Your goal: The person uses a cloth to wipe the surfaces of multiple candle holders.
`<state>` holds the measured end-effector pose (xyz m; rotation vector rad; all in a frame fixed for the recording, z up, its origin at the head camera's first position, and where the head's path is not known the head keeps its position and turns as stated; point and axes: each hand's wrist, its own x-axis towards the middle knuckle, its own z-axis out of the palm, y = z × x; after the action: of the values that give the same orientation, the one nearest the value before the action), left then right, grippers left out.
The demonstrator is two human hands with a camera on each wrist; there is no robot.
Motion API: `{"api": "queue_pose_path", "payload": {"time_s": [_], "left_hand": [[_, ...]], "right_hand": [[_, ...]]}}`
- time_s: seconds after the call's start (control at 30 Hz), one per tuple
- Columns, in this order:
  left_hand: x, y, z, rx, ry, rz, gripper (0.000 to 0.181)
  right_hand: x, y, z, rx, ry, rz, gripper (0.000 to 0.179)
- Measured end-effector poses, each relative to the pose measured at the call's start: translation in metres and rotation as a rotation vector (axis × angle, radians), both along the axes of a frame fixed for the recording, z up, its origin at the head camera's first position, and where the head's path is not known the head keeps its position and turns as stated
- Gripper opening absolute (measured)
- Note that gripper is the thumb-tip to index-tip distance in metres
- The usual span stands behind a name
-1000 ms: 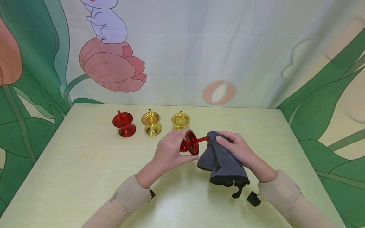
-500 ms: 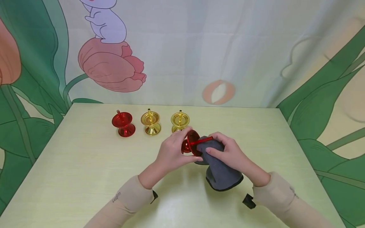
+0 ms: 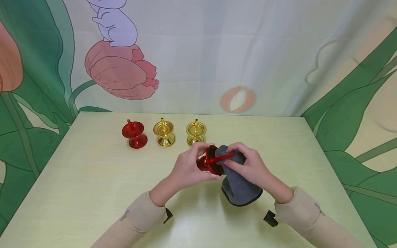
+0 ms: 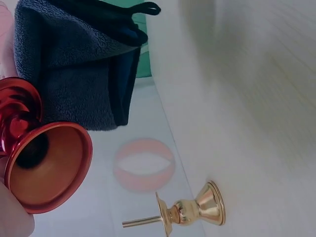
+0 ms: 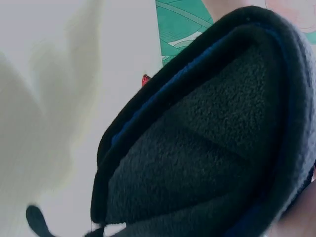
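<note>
My left hand (image 3: 190,167) grips a shiny red metal candle holder (image 3: 214,162) above the table, tipped on its side so its thin tube points right. In the left wrist view the holder's hollow underside (image 4: 52,170) faces the camera. My right hand (image 3: 249,165) holds a dark grey cloth (image 3: 242,189) with black edging, bunched between fingers and thumb. The cloth's upper part lies against the holder's dish, behind the tube. Hanging folds of the cloth (image 5: 197,138) fill most of the right wrist view and hide the right fingers there.
Along the back of the pale table (image 3: 93,186) stand a red candle holder (image 3: 135,134) and two gold ones, the left (image 3: 164,132) and the right (image 3: 196,131), all upright. The right gold one is just beyond my left hand. A printed curtain (image 3: 192,55) hangs behind.
My right hand has moved slightly left, bringing the cloth from the tube's tip to the dish. My left hand has shifted the red holder slightly right.
</note>
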<state>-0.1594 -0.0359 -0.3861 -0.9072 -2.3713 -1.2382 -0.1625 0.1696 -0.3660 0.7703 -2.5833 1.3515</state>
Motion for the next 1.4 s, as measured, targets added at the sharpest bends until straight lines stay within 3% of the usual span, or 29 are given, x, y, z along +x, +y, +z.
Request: {"api": "queue_pose_path", "payload": {"time_s": [0.23, 0.4, 0.53, 0.6, 0.67, 0.83, 0.97, 1.13, 1.27, 1.4], "left_hand": [[0.006, 0.003, 0.007, 0.043, -0.217, -0.082, 0.081], [0.006, 0.004, 0.005, 0.066, -0.288, -0.115, 0.079], [0.004, 0.002, 0.002, 0.107, -0.386, -0.136, 0.078], [0.002, 0.001, 0.001, 0.148, -0.445, -0.139, 0.072], [0.002, 0.001, 0.001, 0.180, -0.461, -0.142, 0.065], [0.002, 0.005, 0.004, 0.217, -0.399, -0.145, 0.053], [0.001, 0.009, 0.009, 0.216, -0.299, -0.083, 0.058], [-0.001, 0.013, 0.010, 0.162, -0.089, 0.055, 0.065], [0.000, 0.018, 0.007, 0.134, 0.065, 0.157, 0.056], [0.003, 0.022, 0.003, 0.016, 0.174, 0.229, 0.050]], "right_hand": [[-0.002, 0.002, 0.000, -0.078, -0.038, 0.018, 0.025], [-0.003, 0.003, 0.000, -0.137, -0.089, 0.043, 0.024], [-0.005, 0.002, -0.002, -0.149, -0.137, 0.045, 0.022], [-0.006, 0.001, -0.003, -0.163, -0.162, 0.046, 0.022], [-0.007, 0.001, -0.004, -0.192, -0.209, 0.052, 0.023], [-0.006, -0.002, -0.007, -0.411, -0.372, 0.067, 0.028], [-0.007, -0.005, -0.003, -0.543, -0.424, 0.068, 0.032], [-0.008, -0.005, -0.003, -0.545, -0.435, 0.015, 0.033], [-0.010, -0.006, -0.006, -0.517, -0.443, -0.067, 0.029], [-0.011, -0.007, -0.008, -0.520, -0.455, -0.148, 0.027]]}}
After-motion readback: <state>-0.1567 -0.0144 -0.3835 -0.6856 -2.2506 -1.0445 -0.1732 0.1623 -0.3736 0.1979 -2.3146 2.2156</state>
